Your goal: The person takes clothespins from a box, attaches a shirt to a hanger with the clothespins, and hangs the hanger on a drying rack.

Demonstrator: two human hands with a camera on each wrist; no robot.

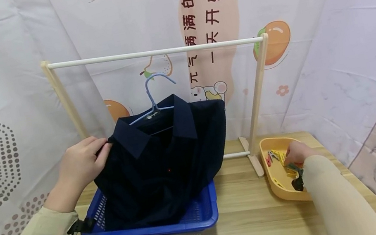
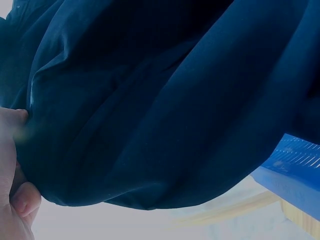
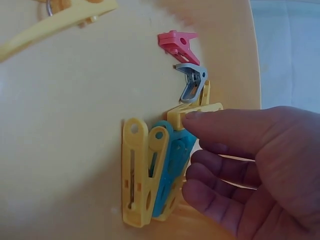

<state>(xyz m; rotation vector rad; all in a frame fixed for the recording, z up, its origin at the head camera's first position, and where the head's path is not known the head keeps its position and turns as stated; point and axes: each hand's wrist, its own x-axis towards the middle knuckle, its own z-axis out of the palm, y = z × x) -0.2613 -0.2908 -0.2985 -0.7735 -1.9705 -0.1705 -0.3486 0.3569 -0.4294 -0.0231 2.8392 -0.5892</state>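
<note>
A dark navy collared shirt [image 1: 146, 179] hangs on a light blue hanger [image 1: 151, 94], its lower part bunched in a blue basket [image 1: 151, 232]. My left hand [image 1: 81, 163] pinches the shirt's shoulder at the left, thumb in front; the left wrist view shows the cloth [image 2: 150, 125] draping from the fingertips. Over at the right, my right hand [image 1: 298, 152] reaches into a yellow tray [image 1: 278, 192]. In the right wrist view its thumb and fingers pinch a yellow clothespin [image 3: 205, 109]. Beside it lie a grey clothespin [image 3: 194, 82], a pink clothespin [image 3: 179, 45] and several yellow and teal ones.
Behind the basket stands a wooden rack with a white top rail [image 1: 154, 52]; its right foot [image 1: 254, 160] is close to the tray. A wood-grain table [image 1: 250, 215] carries everything. Printed curtains [image 1: 310, 41] hang behind and at the sides.
</note>
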